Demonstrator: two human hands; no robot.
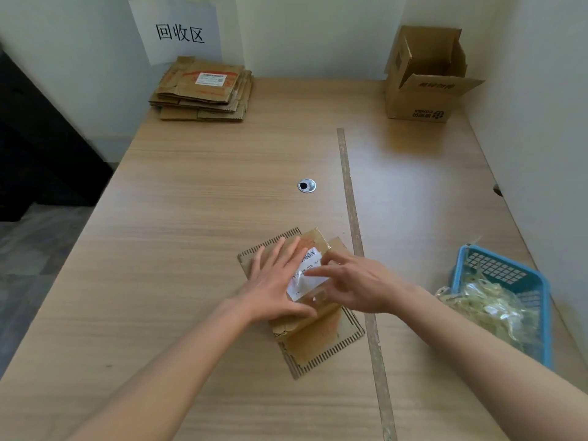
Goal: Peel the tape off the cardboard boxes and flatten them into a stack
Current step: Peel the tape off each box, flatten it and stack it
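Observation:
A small flattened cardboard box (321, 342) with a white shipping label (307, 275) lies on the wooden table (197, 218) in front of me. My left hand (276, 278) presses flat on its left part, fingers spread and straight. My right hand (353, 284) rests on the right part, fingertips on the label and the clear tape over it. At the far left corner lies a stack of flattened boxes (202, 90). An open upright cardboard box (423, 78) stands at the far right corner.
A blue plastic basket (509, 281) with crumpled clear tape strips (490, 310) sits at the right edge. A long strip (353, 218) runs down the table. A round metal grommet (306, 185) is mid-table. A paper sign (178, 30) hangs on the wall.

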